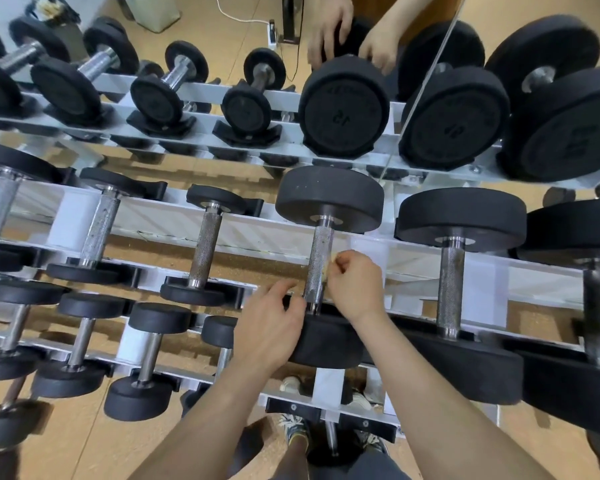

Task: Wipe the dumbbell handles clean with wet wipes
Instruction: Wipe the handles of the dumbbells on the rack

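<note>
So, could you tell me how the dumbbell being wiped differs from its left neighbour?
The wiped dumbbell has larger heads than the left neighbour. The right hand presses a yellowish wipe against its handle and the left hand rests on its near head; the neighbour is untouched. Both have knurled handles.

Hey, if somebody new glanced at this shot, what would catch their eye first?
The hands at centre: the right hand pinches a small yellowish wipe against the knurled handle of a big black dumbbell, while the left hand rests on its near head. Around them, dumbbells line a white rack, doubled by the mirror along the top.
</note>
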A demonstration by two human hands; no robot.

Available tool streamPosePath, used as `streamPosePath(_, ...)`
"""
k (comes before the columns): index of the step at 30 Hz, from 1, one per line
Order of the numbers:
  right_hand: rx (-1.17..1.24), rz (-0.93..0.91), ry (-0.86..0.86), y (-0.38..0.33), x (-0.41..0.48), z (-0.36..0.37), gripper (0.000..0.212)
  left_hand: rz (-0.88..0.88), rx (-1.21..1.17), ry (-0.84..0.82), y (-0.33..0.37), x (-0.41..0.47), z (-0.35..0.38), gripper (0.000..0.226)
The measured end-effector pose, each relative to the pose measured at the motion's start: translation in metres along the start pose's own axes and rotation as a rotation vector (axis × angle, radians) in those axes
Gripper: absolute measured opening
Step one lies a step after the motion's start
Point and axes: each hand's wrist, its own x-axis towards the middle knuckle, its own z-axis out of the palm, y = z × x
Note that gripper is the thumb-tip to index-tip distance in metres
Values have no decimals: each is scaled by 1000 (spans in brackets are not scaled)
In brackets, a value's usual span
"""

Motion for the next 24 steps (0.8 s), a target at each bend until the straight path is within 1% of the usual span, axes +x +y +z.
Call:
streamPosePath(2, -112, 37, -196, 5, -5, -7, 37, -15, 43, -73, 3, 5, -6, 38)
streamPosePath(4, -174, 50, -329, 7, -7, -11, 32, -82, 12, -138, 6, 9, -10, 39)
streamPosePath(6, -184, 25, -381, 8, -9, -14, 22, -113, -31, -157, 8, 12, -10, 34)
streamPosePath(9, -140, -20, -427, 9, -11, -24, 12, -69, -10, -175, 10, 11, -11, 22)
streamPosePath(11, -62, -24, -488, 10, -10, -30, 17, -22, 46, -212, 11, 14, -12, 20)
streamPosePath(13, 44, -28, -556, 6, -10, -29, 27, -8, 26, -243, 14, 17, -17, 29)
streamPosePath(14, 63, -54, -562, 3, -10, -26, 27, -17, -17, -254, 14, 19, -19, 31)
streamPosePath(16, 30, -141, -515, -4, -10, -19, 15, -40, -89, -248, 13, 21, -21, 28)
streamPosePath(18, 11, -145, -471, -2, -11, -16, 6, -31, -85, -247, 11, 23, -20, 16)
streamPosePath(19, 7, -96, -466, 3, -12, -17, 5, -22, -62, -259, 11, 23, -20, 7)
streamPosePath(20, 12, -23, -458, 12, -13, -17, 6, -16, -24, -276, 12, 24, -20, 3)
streamPosePath(21, 50, 53, -430, 19, -14, -17, 8, -10, 23, -289, 14, 26, -21, 7)
streamPosePath(23, 192, 149, -277, 23, -11, -17, 12, 3, 87, -264, 16, 33, -22, 9)
streamPosePath(24, 254, 151, -171, 20, -7, -15, 14, 3, 67, -226, 16, 36, -21, 7)
